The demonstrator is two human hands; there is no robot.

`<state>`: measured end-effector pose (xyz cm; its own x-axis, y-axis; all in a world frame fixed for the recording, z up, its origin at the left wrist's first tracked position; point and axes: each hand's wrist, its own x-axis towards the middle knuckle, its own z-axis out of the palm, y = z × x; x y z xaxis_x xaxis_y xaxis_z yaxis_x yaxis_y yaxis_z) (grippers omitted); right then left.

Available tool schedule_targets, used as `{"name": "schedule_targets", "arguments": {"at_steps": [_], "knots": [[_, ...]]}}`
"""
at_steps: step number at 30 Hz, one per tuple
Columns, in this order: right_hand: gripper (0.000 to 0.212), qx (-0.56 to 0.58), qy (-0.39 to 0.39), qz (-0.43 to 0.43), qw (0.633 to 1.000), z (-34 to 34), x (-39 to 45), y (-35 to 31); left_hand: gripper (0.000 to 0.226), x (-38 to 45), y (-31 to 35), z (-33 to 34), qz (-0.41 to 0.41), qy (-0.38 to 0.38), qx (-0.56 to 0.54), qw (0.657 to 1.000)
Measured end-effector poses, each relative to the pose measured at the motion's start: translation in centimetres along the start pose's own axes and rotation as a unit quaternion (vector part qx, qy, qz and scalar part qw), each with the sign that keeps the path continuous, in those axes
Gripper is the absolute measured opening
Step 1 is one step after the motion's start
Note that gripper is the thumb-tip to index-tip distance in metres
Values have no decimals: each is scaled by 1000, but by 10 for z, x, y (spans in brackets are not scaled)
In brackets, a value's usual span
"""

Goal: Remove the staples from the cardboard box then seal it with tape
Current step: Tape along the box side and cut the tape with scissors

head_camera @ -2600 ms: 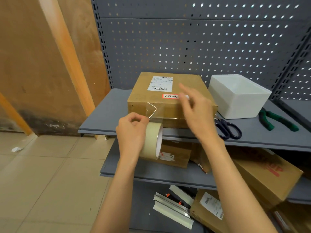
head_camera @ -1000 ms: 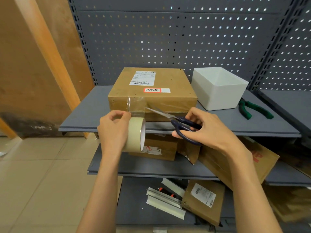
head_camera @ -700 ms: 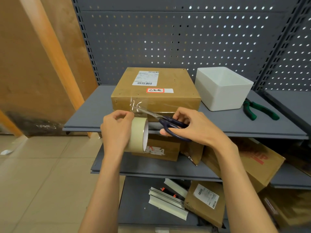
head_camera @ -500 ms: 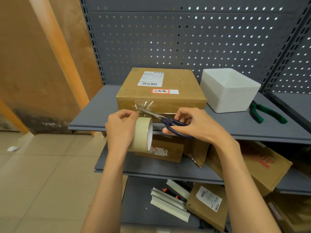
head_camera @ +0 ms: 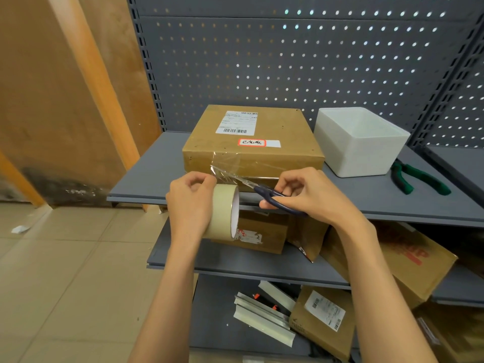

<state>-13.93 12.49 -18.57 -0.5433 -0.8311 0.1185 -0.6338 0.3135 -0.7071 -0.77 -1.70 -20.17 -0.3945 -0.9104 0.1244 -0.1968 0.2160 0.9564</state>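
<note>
The flat brown cardboard box [head_camera: 252, 142] lies on the upper grey metal shelf [head_camera: 157, 176], set against the perforated grey back panel [head_camera: 288, 64]. A white shipping label with barcode [head_camera: 237, 123] is stuck to its top face, and below that a small red-bordered sticker with handwritten characters [head_camera: 251, 142]. A strip of clear adhesive tape [head_camera: 226, 166] is stuck over the front left top edge of the box and runs down the front face, stretching out to the roll.

The left hand [head_camera: 191, 203] grips the beige roll of tape [head_camera: 225, 210] just in front of the shelf edge, fingers curled round its outer face, thumb and forefinger at the top where the strip leaves the roll. The right hand [head_camera: 303, 195] holds a pair of dark blue-handled scissors [head_camera: 264, 192], fingers curled through and round the handles. The metal blades point left and upward and meet the stretched tape between roll and box. Whether the strip is fully severed cannot be told.

To the right of the box, nearly touching it, stands a white rectangular plastic bin [head_camera: 361, 145]. Further right on the same shelf lie green-handled pliers [head_camera: 419, 179], apart from the bin.

The shelf below carries several brown cardboard cartons [head_camera: 392, 258], some tilted. On the lowest level lie pale angled metal strips [head_camera: 262, 315] and another labelled carton [head_camera: 324, 318]. Beige floor tiles [head_camera: 65, 271] and a wooden board wall [head_camera: 52, 87] are at left.
</note>
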Motion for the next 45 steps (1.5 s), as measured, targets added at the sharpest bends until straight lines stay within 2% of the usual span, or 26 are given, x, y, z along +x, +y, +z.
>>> {"name": "schedule_targets", "arguments": {"at_steps": [7,12,14,17,19,21,26,30,37,42,45], "knots": [[33,20,-9,-2,1000,9,-2,-7,13,-8,-4,-9,12,27,-12,999],[29,79,50,-35,995,21,-8,-22,19,-4,2,-25,29,49,-70,996],[25,118,112,-42,986,23,-11,-25,18,-3,7,-29,42,53,-90,994],[28,186,290,10,939,17,-14,-21,16,-8,10,-28,58,31,-95,993],[26,161,389,43,906,5,-17,-13,14,-12,11,-25,65,15,-100,993],[26,86,430,73,896,-8,-21,-2,12,-14,13,-22,75,1,-96,993],[28,-77,429,151,887,-17,-30,29,13,-15,14,-16,92,-7,-78,993],[23,-185,367,212,887,-10,-29,44,13,-14,11,-12,89,-7,-71,993],[27,-215,305,243,896,-2,-26,48,13,-9,8,-16,108,-17,-63,992],[27,-215,292,235,902,-1,-22,52,13,-4,9,-28,147,-21,-56,987],[25,-205,310,216,903,-2,-22,53,13,0,9,-35,190,-14,-37,981]]}}
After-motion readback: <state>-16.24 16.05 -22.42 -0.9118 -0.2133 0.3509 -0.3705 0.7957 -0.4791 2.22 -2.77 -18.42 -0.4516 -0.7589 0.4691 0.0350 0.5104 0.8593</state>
